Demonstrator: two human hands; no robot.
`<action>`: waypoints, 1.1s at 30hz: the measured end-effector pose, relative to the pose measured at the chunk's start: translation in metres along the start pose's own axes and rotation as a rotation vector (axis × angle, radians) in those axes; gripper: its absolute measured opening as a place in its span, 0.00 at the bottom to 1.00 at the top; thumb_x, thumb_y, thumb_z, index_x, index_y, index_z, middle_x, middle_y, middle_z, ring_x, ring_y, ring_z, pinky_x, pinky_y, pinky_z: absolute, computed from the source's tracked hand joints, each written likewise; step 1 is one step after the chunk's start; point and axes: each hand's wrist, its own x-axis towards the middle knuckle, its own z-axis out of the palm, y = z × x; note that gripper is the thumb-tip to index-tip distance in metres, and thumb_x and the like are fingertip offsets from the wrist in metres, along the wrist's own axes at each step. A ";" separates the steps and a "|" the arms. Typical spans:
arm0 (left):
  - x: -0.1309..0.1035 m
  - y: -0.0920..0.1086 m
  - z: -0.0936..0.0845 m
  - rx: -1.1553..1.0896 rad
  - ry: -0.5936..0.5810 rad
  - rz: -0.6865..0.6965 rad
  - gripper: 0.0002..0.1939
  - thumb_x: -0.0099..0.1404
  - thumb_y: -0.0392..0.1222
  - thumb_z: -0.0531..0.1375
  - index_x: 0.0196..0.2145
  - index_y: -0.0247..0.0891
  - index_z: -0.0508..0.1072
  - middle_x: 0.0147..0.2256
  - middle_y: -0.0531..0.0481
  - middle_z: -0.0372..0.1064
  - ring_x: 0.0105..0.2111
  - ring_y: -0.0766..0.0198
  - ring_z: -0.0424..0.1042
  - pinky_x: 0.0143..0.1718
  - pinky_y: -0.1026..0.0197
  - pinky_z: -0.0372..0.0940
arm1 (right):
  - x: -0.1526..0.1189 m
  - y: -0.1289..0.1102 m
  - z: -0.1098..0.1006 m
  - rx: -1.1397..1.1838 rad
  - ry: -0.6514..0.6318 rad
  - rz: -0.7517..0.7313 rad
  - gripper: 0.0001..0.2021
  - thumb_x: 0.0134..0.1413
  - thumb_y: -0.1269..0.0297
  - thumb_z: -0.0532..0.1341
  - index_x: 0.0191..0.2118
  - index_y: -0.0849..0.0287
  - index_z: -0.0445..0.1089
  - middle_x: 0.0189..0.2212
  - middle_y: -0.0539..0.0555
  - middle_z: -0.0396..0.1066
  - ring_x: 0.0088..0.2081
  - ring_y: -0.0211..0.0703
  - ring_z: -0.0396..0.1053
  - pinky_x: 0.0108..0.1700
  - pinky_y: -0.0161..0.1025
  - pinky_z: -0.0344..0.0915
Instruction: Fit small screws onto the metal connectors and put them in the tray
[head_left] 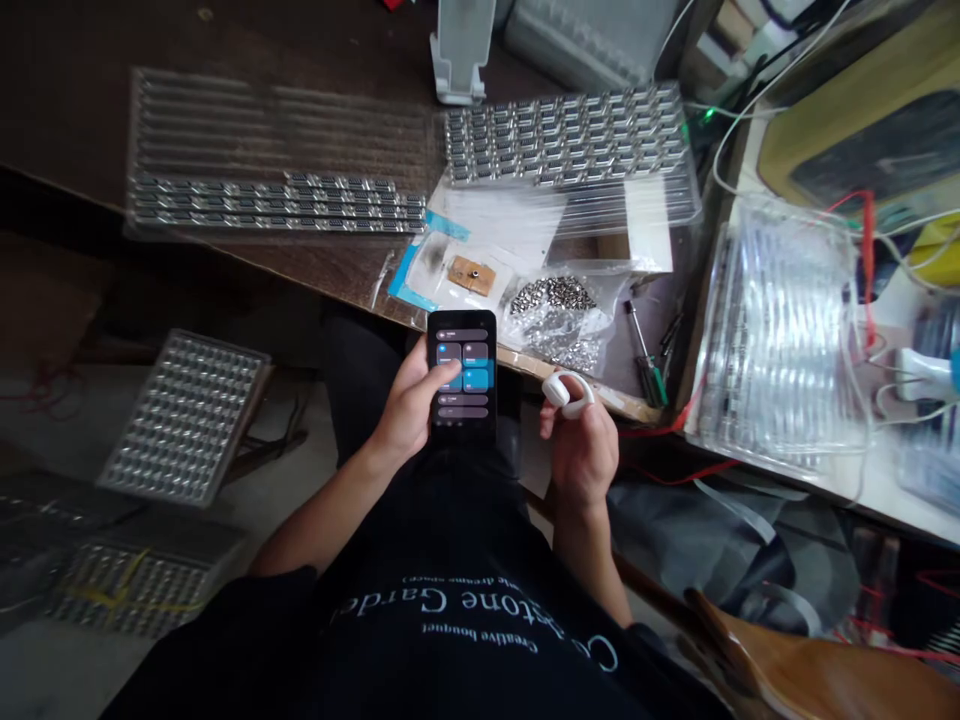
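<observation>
- Holding the smartphone [475, 378] near the workbench [75, 110] edge, gripping its side with the curled fingers of the left hand [409, 405].
- Putting the left thumb over the lit tiles, likely picking a phone setting.
- Pinching a white ear-hook earphone [558, 389] right of the phone, using the right hand [586, 455].
- Probably calling for a light tap and a soft pinch next.
- Leaving a bag of tiny metal parts [556, 297] alone.
</observation>
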 end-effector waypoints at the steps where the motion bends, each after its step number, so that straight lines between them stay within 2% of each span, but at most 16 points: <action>1: 0.000 0.000 -0.001 0.021 -0.012 0.018 0.23 0.60 0.45 0.69 0.51 0.38 0.73 0.44 0.45 0.78 0.43 0.54 0.79 0.44 0.58 0.73 | -0.001 0.000 0.000 -0.007 0.001 -0.006 0.19 0.60 0.51 0.61 0.49 0.57 0.79 0.31 0.53 0.75 0.24 0.37 0.66 0.23 0.35 0.61; 7: -0.002 -0.001 -0.003 0.116 -0.023 0.053 0.25 0.59 0.42 0.70 0.53 0.38 0.71 0.45 0.45 0.77 0.43 0.56 0.78 0.46 0.57 0.72 | -0.003 0.000 0.000 -0.076 0.011 -0.003 0.21 0.60 0.50 0.60 0.49 0.59 0.78 0.31 0.54 0.75 0.24 0.38 0.66 0.23 0.36 0.62; 16: -0.003 0.000 -0.003 0.092 -0.009 0.031 0.25 0.58 0.41 0.70 0.52 0.38 0.72 0.44 0.45 0.77 0.43 0.57 0.77 0.46 0.59 0.70 | -0.009 0.002 -0.002 -0.089 -0.071 -0.009 0.22 0.62 0.47 0.61 0.50 0.57 0.79 0.31 0.54 0.75 0.25 0.40 0.67 0.26 0.39 0.65; 19: -0.002 0.001 -0.002 0.082 -0.003 0.024 0.27 0.57 0.41 0.71 0.53 0.38 0.72 0.46 0.44 0.77 0.44 0.55 0.77 0.46 0.59 0.70 | -0.012 -0.002 -0.002 -0.119 -0.149 -0.048 0.20 0.67 0.48 0.59 0.49 0.55 0.80 0.31 0.54 0.75 0.26 0.41 0.68 0.29 0.40 0.66; 22: -0.002 0.002 -0.002 0.063 0.004 0.043 0.24 0.58 0.42 0.70 0.51 0.38 0.73 0.45 0.45 0.78 0.44 0.54 0.77 0.46 0.58 0.71 | -0.017 -0.011 0.000 -0.228 -0.262 -0.148 0.19 0.70 0.48 0.56 0.47 0.52 0.81 0.34 0.54 0.77 0.30 0.44 0.72 0.33 0.42 0.69; 26: -0.002 0.002 -0.003 0.031 0.023 0.053 0.19 0.63 0.45 0.65 0.51 0.39 0.74 0.47 0.45 0.78 0.47 0.53 0.77 0.46 0.58 0.72 | -0.020 -0.025 0.007 -0.395 -0.482 -0.199 0.19 0.74 0.52 0.52 0.52 0.48 0.79 0.50 0.55 0.79 0.46 0.50 0.78 0.46 0.47 0.74; 29: -0.003 0.002 -0.003 0.033 0.025 0.061 0.19 0.63 0.45 0.64 0.51 0.39 0.74 0.49 0.46 0.77 0.50 0.51 0.76 0.49 0.57 0.72 | -0.019 -0.031 0.013 -0.469 -0.615 -0.211 0.18 0.75 0.55 0.51 0.58 0.47 0.75 0.57 0.54 0.76 0.56 0.51 0.75 0.57 0.49 0.71; 33: -0.005 0.003 -0.003 0.029 0.008 0.056 0.19 0.64 0.46 0.63 0.51 0.39 0.73 0.50 0.45 0.77 0.51 0.50 0.76 0.52 0.54 0.71 | -0.015 -0.034 0.019 -0.497 -0.672 -0.220 0.19 0.76 0.55 0.49 0.59 0.48 0.74 0.59 0.53 0.75 0.58 0.49 0.75 0.60 0.48 0.70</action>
